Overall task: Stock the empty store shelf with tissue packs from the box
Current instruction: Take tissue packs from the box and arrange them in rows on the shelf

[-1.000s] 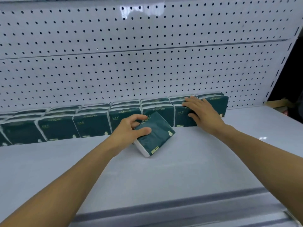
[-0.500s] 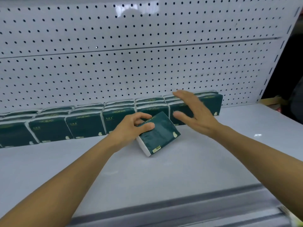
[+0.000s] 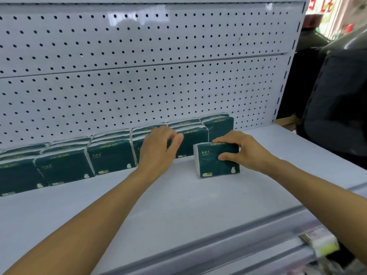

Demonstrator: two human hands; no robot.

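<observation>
A dark green tissue pack [image 3: 210,162] stands upright on the white shelf [image 3: 178,205], in front of the right end of the row. My right hand [image 3: 241,150] grips it, fingers over its top and thumb on its front face. My left hand [image 3: 158,150] hovers in front of the row of tissue packs [image 3: 111,155] with loosely curled fingers and holds nothing. That row lines the back of the shelf against the pegboard, several packs across and two deep.
A white pegboard back panel [image 3: 139,86] rises behind the packs. The shelf's grey front rail [image 3: 218,241] carries a price tag [image 3: 321,243] at the lower right. Dark objects [image 3: 335,108] stand past the shelf's right end.
The pack passed from my left hand to my right hand and moved right. It went from tilted to standing upright on the shelf. My left hand let go and moved up toward the row.
</observation>
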